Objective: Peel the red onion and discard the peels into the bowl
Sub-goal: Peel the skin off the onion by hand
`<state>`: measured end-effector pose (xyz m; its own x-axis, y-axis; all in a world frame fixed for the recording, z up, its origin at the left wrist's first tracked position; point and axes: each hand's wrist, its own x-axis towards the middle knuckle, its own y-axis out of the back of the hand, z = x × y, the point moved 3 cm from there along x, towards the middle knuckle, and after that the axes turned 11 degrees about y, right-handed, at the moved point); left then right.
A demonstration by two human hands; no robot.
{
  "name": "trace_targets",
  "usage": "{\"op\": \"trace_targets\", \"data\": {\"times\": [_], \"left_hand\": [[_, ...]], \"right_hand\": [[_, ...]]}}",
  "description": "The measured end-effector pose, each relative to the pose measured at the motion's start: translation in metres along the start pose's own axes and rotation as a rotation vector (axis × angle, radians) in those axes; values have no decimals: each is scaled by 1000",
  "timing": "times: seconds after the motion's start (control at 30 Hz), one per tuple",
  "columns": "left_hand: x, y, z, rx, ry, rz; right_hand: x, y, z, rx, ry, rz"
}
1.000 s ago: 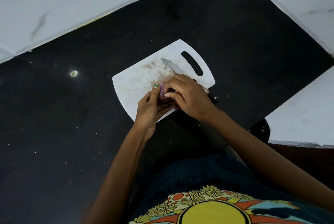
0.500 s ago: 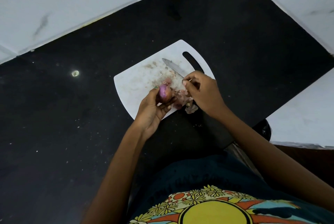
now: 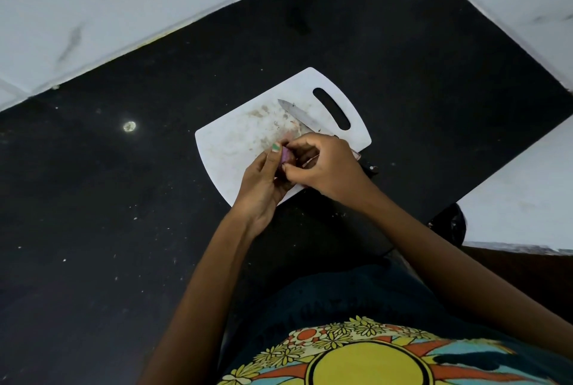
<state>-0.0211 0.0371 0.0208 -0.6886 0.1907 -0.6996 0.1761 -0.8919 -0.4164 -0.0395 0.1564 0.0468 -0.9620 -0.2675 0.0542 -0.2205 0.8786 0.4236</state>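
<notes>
A small red onion [image 3: 286, 155] shows as a purple sliver between my two hands, just above the near edge of the white cutting board [image 3: 235, 142]. My left hand [image 3: 263, 179] grips it from below with the thumb on top. My right hand [image 3: 325, 167] has its fingertips curled onto the onion's right side, pinching at it. Most of the onion is hidden by my fingers. Loose peels on the board are covered by my right hand. No bowl is in view.
A knife [image 3: 297, 114] lies on the board, blade pointing up-left, its handle running under my right hand. The board sits on a black countertop [image 3: 124, 198] bounded by white tiled walls [image 3: 93, 12] behind and to the right. A dark object [image 3: 449, 223] sits at the counter's right edge.
My right hand, which had pulled away to the right half a second ago, has come back onto the onion. The peels seen beside it are now covered.
</notes>
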Motion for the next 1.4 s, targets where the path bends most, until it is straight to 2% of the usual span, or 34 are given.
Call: {"op": "trace_targets", "data": {"times": [0.2,0.37,0.63,0.83,1.2,1.4], "left_hand": [[-3,-1,0,-38,11,-3],[0,2,3,-53,10,28],[-2,1,1,-80,30,9],[1,2,1,-102,14,35],[-1,-1,-3,-150,43,8],[0,-1,-2,-100,12,45]], "right_hand": [[4,9,5,11,-56,50],[2,6,2,87,-92,-28],[7,10,8,49,-92,71],[3,8,8,76,-117,-18],[6,13,9,46,-118,52],[1,9,7,74,-127,-17]]}}
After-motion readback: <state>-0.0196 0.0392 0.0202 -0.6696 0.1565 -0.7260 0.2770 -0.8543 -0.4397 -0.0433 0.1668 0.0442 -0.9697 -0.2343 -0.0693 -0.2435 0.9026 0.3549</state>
